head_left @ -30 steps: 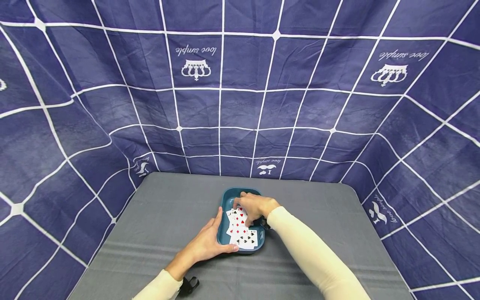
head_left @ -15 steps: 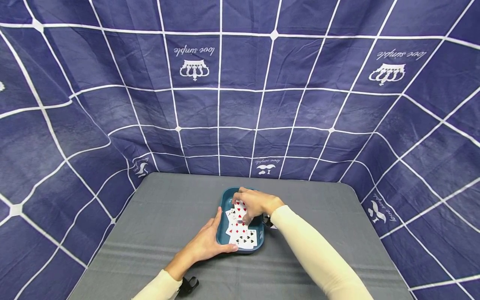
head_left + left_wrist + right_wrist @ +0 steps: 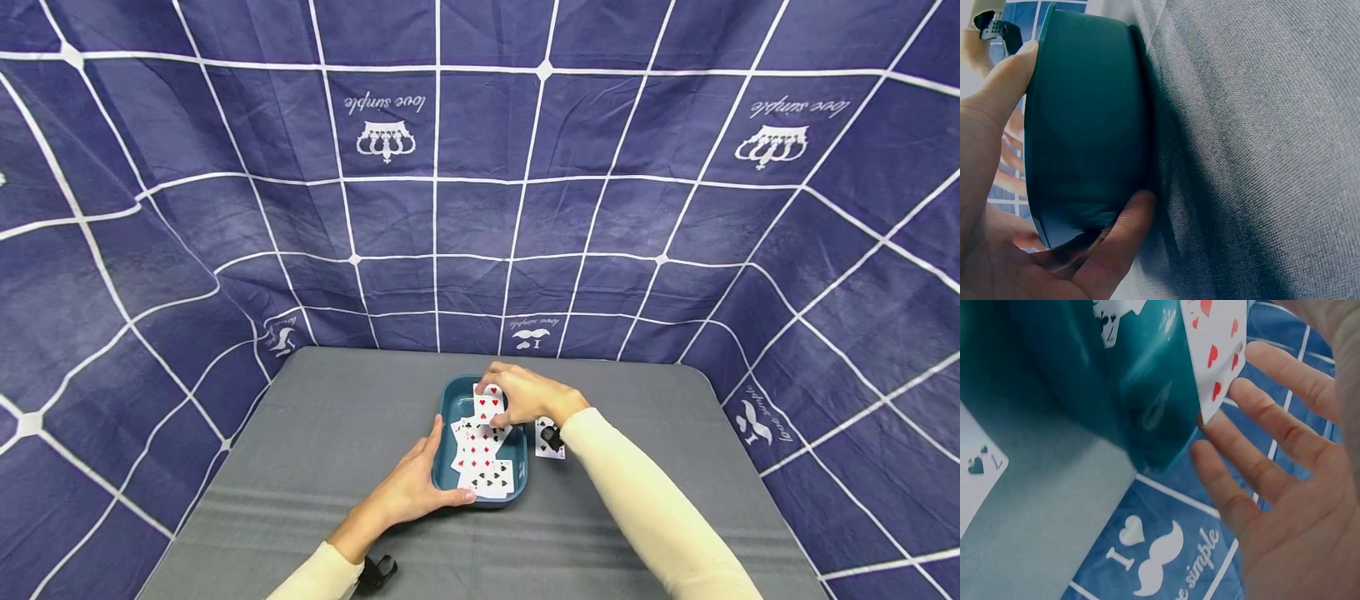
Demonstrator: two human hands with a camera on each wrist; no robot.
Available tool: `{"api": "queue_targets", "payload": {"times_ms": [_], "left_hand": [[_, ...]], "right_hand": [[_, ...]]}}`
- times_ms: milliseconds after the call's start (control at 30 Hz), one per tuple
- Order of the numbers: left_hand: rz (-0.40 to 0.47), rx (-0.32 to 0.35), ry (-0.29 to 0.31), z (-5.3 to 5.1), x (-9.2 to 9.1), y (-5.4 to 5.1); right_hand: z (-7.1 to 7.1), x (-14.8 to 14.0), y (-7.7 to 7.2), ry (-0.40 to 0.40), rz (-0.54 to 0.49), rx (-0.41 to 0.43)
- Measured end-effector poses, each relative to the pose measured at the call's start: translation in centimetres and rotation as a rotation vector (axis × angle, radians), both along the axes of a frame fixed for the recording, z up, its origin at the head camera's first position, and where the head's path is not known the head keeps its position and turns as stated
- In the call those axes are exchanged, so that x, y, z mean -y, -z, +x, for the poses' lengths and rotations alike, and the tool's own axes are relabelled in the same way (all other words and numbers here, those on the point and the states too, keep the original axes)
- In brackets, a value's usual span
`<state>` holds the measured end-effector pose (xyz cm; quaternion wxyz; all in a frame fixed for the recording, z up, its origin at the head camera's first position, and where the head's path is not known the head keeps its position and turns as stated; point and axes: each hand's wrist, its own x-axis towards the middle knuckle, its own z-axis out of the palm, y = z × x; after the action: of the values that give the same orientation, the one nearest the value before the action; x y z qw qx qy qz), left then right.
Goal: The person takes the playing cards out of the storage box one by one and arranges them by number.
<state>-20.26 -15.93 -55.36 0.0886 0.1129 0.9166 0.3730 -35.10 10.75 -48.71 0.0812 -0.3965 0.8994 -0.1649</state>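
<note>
My right hand (image 3: 522, 394) pinches a heart card (image 3: 486, 405) by the tray's (image 3: 458, 407) far edge, my left hand (image 3: 411, 485) grips its near-left corner: likely a pick-up, needing steady lift.

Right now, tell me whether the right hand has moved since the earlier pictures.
Yes: in the head view, the right hand moved rightward and closer to the mustache print.

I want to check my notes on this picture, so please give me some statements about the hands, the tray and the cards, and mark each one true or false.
1. The left hand grips the tray. True.
2. The tray is red. False: it is blue-green.
3. The right hand holds a heart card. True.
4. Cards in the tray overlap. True.
5. Every card is inside the tray. False: a spade card lies on the table.
</note>
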Motion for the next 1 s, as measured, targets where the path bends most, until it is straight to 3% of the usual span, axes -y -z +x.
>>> {"api": "queue_targets", "payload": {"times_ms": [300,1000], "left_hand": [[-0.001,0.012,-0.013,0.0,0.0,0.0],[0.008,0.003,-0.025,0.0,-0.1,0.2]], "right_hand": [[-0.5,-2.5,0.1,0.030,-0.069,-0.053],[-1.5,-7.7,2.0,0.110,-0.175,-0.107]]}}
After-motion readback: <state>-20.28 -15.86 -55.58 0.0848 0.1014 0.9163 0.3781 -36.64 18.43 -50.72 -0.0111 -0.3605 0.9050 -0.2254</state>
